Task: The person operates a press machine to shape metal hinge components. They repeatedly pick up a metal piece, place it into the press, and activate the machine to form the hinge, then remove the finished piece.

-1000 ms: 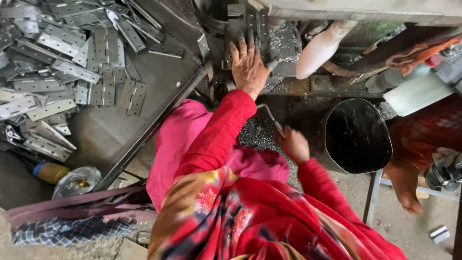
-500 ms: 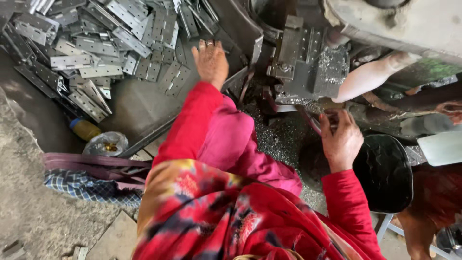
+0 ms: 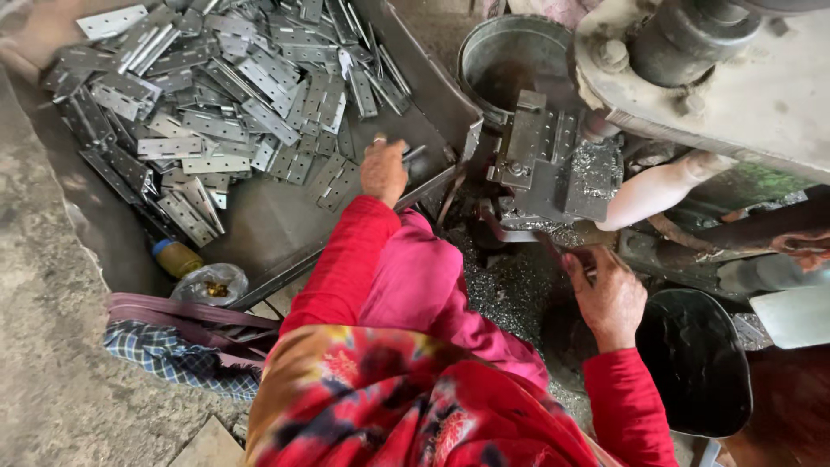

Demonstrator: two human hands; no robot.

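Flat, hinge plate (image 3: 413, 154) pointing up-right

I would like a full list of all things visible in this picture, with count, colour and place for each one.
metal hinge plates: many, grey, heaped in the tray at upper left
metal tray: one, grey, left half
metal bucket: one, grey, top centre
press machine: one, grey, upper right
metal shavings: a heap, silver, under the machine
black bucket: one, black, lower right
small bottle: one, yellowish with blue cap, beside the tray
plastic bag: one, clear, next to the bottle
checked cloth: one, blue, lower left
left hand: on the plates in the tray
right hand: below the machine; what it holds is unclear
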